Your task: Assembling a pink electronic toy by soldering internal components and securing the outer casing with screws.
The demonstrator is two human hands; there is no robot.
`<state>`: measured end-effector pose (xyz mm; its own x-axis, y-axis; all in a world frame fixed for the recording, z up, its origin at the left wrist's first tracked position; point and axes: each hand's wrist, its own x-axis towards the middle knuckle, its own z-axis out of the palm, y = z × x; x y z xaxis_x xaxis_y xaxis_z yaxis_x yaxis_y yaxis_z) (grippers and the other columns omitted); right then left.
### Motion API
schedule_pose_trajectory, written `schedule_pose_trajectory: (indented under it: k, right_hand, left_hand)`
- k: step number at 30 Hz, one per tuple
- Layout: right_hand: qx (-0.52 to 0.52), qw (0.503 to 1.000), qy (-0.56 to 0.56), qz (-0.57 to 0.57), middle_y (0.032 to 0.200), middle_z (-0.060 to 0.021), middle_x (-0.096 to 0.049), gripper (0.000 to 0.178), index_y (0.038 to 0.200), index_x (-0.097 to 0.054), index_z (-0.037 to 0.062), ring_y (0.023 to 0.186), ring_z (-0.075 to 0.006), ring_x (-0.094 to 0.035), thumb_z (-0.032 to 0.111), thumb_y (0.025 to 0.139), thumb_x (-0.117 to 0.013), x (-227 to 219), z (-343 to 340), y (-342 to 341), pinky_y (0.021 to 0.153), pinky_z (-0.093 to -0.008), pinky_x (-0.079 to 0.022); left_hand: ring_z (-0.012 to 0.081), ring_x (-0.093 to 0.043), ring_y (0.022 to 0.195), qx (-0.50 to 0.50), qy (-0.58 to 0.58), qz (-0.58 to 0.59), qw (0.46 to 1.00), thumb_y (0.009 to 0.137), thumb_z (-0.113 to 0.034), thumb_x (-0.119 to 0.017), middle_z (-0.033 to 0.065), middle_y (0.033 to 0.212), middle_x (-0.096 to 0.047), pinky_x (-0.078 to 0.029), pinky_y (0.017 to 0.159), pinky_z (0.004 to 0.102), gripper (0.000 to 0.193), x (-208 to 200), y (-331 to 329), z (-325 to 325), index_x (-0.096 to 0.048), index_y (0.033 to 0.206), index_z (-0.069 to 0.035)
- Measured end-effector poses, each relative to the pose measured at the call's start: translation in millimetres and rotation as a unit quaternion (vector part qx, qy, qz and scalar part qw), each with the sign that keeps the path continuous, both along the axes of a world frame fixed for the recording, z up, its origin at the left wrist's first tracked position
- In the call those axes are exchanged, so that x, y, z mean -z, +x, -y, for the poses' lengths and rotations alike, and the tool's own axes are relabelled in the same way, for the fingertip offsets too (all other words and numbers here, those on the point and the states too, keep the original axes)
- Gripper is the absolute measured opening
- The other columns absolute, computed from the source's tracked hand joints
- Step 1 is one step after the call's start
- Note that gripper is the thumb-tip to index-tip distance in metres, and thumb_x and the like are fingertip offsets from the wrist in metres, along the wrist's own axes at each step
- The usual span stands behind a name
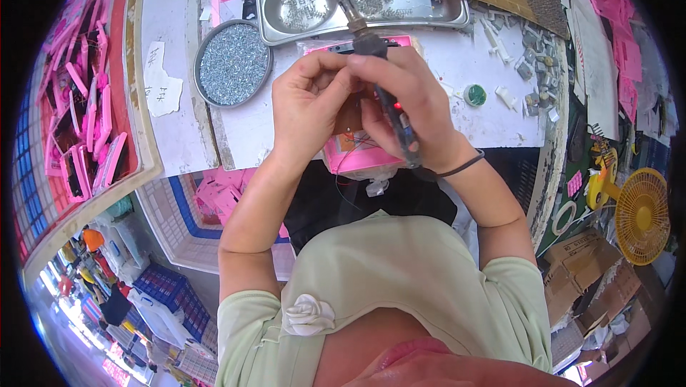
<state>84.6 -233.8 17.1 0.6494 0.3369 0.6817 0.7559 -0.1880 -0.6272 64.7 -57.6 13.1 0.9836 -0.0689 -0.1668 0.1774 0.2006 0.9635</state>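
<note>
A soldering iron (370, 45) with a dark handle is gripped in my right hand (423, 105). Its metal tip points up and away, over the steel tray, and a small red light glows on the handle. My left hand (294, 112) has its thumb and fingers pinched together close against the right fingers; what they hold is hidden. Under both hands is a pink plastic case (361, 162), partly covered by them. A brown circuit board (349, 114) and thin wires show between the hands.
Beyond the hands stands a steel compartment tray (266, 1) holding small metal parts. A round dish (199, 76) of tiny silvery pieces is at the left. Right lie a small green-filled tub (474, 95) and scattered small parts (532, 65). Pink cases (93, 115) fill the far left; a yellow fan (642, 215) is far right.
</note>
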Motion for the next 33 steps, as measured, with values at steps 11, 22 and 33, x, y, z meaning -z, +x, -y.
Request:
schedule_pose_trajectory:
  k: [11, 22, 33]
  right_hand:
    - [0.048, 0.971, 0.157, -0.173, 0.109, -0.0089, -0.066, 0.067, 0.141, -0.054, 0.0081, 0.084, -0.0138, -0.069, -0.016, 0.080, -0.068, 6.3, -0.3, 7.3, 0.074, -0.0261, -0.056]
    - [0.123, 0.989, -0.083, -0.016, 0.106, -0.0075, -0.068, 0.064, 0.134, -0.060, 0.0121, 0.094, -0.0303, -0.065, -0.002, 0.074, -0.079, 20.9, 18.8, -21.4, 0.103, -0.0502, -0.049]
    - [0.093, 0.990, 0.041, -0.100, 0.079, -0.0071, -0.062, 0.037, 0.111, -0.072, -0.0011, 0.072, -0.0223, -0.057, -0.001, 0.075, -0.081, 3.9, 75.4, -25.5, 0.065, -0.0314, -0.046]
  left_hand:
    - [0.0083, -0.068, 0.084, 0.036, 0.042, 0.014, 0.998, 0.098, -0.003, -0.070, 0.0049, 0.093, -0.072, -0.055, 0.076, 0.0229, 0.011, -0.1, 2.5, 1.5, -0.071, 0.106, 0.003]
    - [0.0199, -0.060, 0.084, 0.008, 0.346, 0.217, 0.913, 0.081, -0.009, -0.080, 0.0090, 0.099, -0.061, -0.049, 0.070, 0.0325, 0.013, -3.4, 11.0, -0.1, -0.070, 0.084, -0.001]
    - [0.0288, -0.059, 0.088, 0.002, 0.408, 0.253, 0.877, 0.074, -0.005, -0.078, 0.0120, 0.099, -0.058, -0.050, 0.076, 0.0396, 0.010, 9.1, 10.5, 6.5, -0.069, 0.078, -0.002]
